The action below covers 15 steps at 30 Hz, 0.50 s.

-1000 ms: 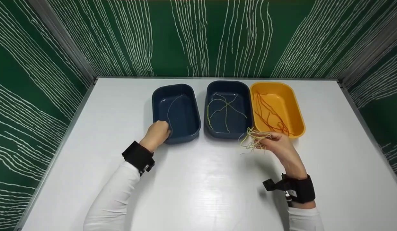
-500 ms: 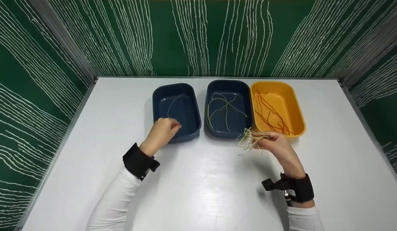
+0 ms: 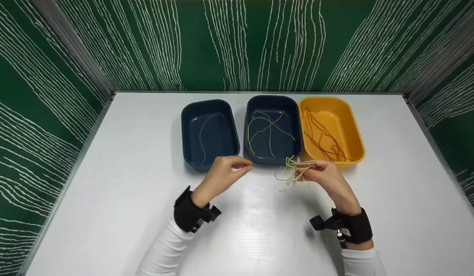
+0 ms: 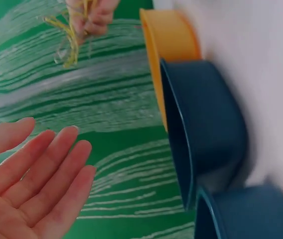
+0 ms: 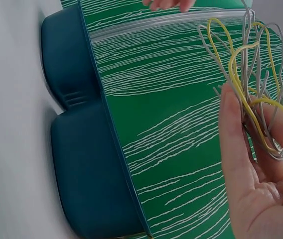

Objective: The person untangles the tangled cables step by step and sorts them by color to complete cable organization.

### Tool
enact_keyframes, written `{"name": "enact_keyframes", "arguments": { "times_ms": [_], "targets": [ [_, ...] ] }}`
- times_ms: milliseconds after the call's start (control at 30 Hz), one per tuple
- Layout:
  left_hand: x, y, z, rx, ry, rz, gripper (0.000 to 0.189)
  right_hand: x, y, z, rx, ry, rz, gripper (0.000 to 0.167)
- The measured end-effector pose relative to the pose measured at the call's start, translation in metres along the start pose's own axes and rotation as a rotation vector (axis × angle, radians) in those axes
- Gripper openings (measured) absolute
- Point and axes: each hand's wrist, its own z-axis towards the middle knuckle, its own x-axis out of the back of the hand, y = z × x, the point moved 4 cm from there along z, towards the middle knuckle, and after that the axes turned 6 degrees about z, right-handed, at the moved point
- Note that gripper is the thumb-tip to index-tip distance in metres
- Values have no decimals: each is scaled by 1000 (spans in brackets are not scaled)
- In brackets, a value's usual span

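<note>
My right hand pinches a tangled bunch of yellow and grey strings in front of the yellow bin. In the right wrist view the strings loop up from between thumb and fingers. My left hand hangs in front of the gap between the two blue bins, holding nothing; its fingers are spread and fairly straight in the left wrist view. One thin grey string lies in the left blue bin. Several yellow-green and grey strings lie in the middle blue bin.
Several orange-red strings lie in the yellow bin, which touches the middle blue bin. A gap separates the two blue bins. All three stand toward the back of the white table, with green white-lined panels behind and at the sides.
My left hand has left the left blue bin, leaving the grey string there, and has come right toward the bunch. The right hand has shifted slightly left, still holding the strings.
</note>
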Motion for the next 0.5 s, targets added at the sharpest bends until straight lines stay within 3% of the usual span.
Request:
{"name": "enact_keyframes", "arguments": {
  "times_ms": [100, 267, 500],
  "targets": [
    [-11, 6, -1, -7, 0, -35, 16, -6, -5, -2, 7, -10, 14, 25],
    [-27, 11, -2, 23, -42, -85, 20, -11, -5, -4, -27, 6, -48, 33],
    [-44, 12, -4, 61, -59, -132, 22, 9, 42, 12, 8, -86, 7, 26]
  ]
}}
